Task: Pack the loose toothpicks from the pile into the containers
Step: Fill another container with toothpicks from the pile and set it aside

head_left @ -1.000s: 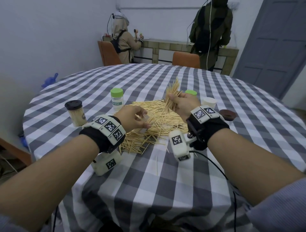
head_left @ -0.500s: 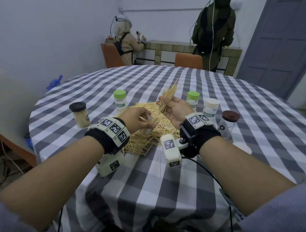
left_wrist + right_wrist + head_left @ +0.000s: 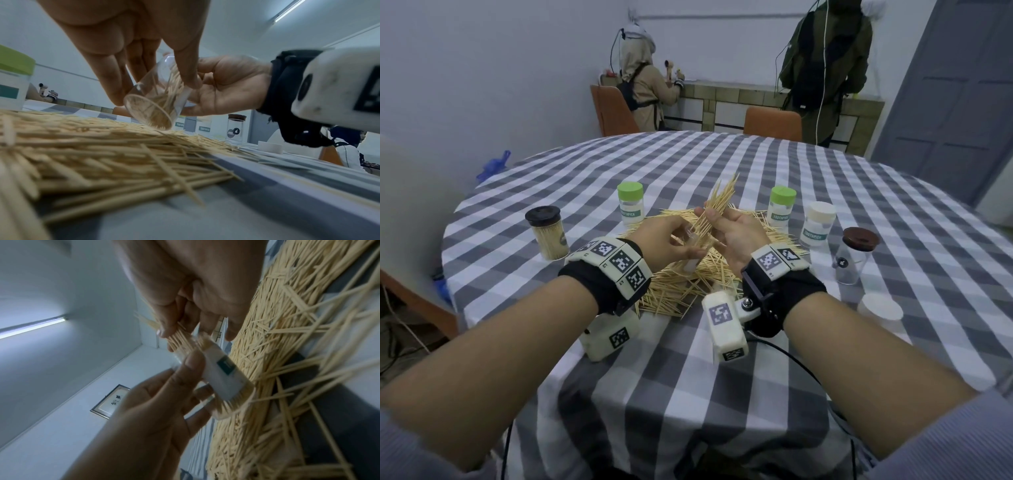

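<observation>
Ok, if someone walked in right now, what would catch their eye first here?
Probably the big pile of toothpicks at the middle of the checked table. Just above it, the right hand feeds a bundle of toothpicks into a small clear container held tilted by the left hand.

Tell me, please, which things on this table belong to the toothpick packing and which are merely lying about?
In use: left hand holding the clear container; right hand feeding in a toothpick bundle; the pile.

Standing by: two green-lidded jars, a white-lidded jar, both brown-lidded jars, a loose white lid.
</observation>
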